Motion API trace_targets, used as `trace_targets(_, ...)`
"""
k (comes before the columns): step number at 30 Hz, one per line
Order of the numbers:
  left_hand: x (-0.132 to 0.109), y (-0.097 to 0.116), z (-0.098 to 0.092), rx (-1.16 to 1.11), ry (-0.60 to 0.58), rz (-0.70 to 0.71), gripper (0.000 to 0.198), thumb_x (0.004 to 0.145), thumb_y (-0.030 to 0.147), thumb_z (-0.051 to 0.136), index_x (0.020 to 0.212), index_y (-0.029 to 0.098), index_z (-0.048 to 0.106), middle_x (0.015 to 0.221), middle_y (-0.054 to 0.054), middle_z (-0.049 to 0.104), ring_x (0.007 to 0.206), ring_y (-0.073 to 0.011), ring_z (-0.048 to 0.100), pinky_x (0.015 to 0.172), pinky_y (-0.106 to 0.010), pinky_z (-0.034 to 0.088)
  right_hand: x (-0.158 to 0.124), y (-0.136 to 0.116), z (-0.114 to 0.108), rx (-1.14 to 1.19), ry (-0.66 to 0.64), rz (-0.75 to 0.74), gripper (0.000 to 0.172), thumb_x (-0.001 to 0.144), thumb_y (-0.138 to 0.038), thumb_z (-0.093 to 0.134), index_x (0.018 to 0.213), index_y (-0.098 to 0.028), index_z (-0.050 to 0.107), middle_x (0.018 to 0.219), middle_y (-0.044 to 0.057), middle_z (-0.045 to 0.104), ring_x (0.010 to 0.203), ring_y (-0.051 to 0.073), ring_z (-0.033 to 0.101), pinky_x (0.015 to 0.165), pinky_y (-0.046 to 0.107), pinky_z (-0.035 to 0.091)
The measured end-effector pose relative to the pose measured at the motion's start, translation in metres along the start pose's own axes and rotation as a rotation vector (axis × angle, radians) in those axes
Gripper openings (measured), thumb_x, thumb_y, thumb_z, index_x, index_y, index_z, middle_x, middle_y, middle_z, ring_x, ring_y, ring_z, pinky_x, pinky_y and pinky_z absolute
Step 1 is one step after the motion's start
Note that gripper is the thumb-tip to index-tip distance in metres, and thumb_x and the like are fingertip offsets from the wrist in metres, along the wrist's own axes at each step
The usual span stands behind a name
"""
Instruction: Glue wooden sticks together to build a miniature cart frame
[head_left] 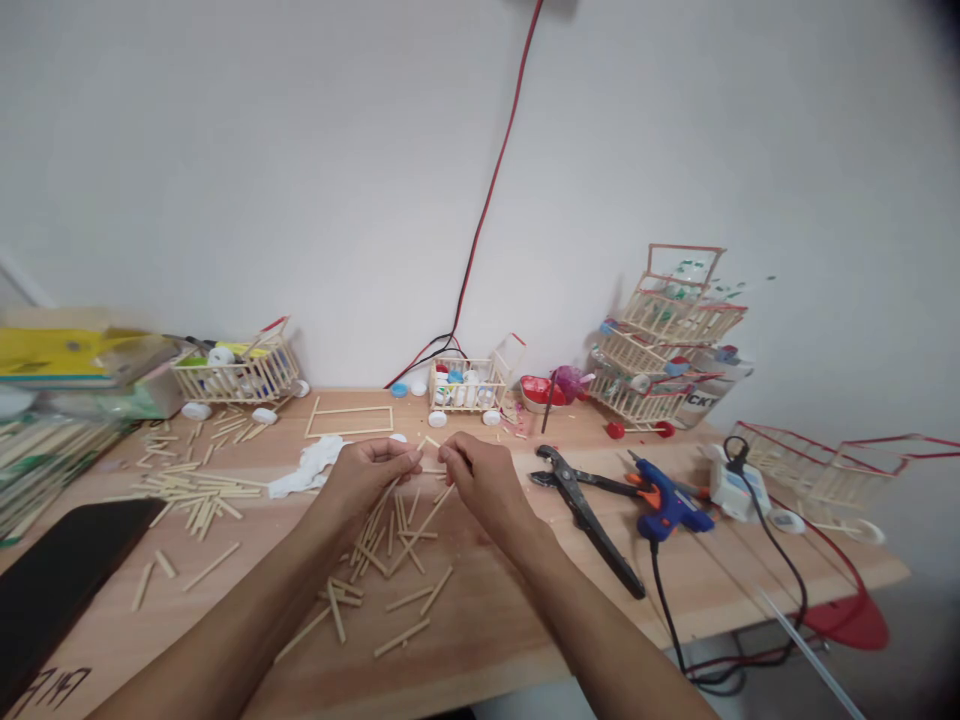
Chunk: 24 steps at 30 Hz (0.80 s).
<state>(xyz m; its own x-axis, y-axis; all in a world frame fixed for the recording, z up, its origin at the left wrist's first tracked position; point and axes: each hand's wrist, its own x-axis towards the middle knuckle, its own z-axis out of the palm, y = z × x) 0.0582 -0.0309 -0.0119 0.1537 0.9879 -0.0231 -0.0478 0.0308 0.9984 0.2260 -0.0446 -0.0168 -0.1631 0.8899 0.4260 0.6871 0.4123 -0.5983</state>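
Note:
My left hand [371, 475] and my right hand [484, 485] are close together above the wooden table, fingers pinched. A thin pale wooden stick [433, 471] spans the small gap between their fingertips, and both hands seem to grip it. Most of its length is hidden by my fingers. Below them lies a loose heap of short cut sticks [390, 540]. Just behind my hands are a crumpled white tissue [311, 465] and a rectangular stick frame [352, 421].
Pliers [589, 515] and a blue glue gun [671, 510] with its cord lie to the right. Small stick carts [466, 385] with bottle-cap wheels stand along the wall, and stacked ones [660, 350] rise at back right. A black tray-like object [75, 560] is at left.

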Motion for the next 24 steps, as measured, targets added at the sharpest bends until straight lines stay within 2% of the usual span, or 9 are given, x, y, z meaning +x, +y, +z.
trace_targets(12,0.0004,-0.0008,-0.0007,-0.022,-0.001,-0.025,0.024,0.057,0.036,0.078,0.061,0.015,0.068,0.062,0.000,0.063,0.060,-0.0117,0.051,0.061,-0.024,0.036,0.0006,-0.0020,-0.0013,0.012,-0.007,0.009,0.022,0.090,-0.017,0.047,0.073,-0.017,0.061,0.061,-0.002,0.063,0.061,0.010,0.057,0.062,0.019,0.035)
trace_targets(24,0.0049,-0.0095,-0.0015,-0.104,0.030,-0.070,0.031,0.055,0.032,0.082,0.074,0.016,0.065,0.069,-0.001,0.068,0.063,-0.0126,0.057,0.064,-0.025,0.041,0.0017,-0.0013,0.0000,0.028,-0.004,0.035,0.022,0.089,-0.018,0.047,0.073,-0.017,0.062,0.060,-0.002,0.062,0.060,0.010,0.057,0.061,0.019,0.034)
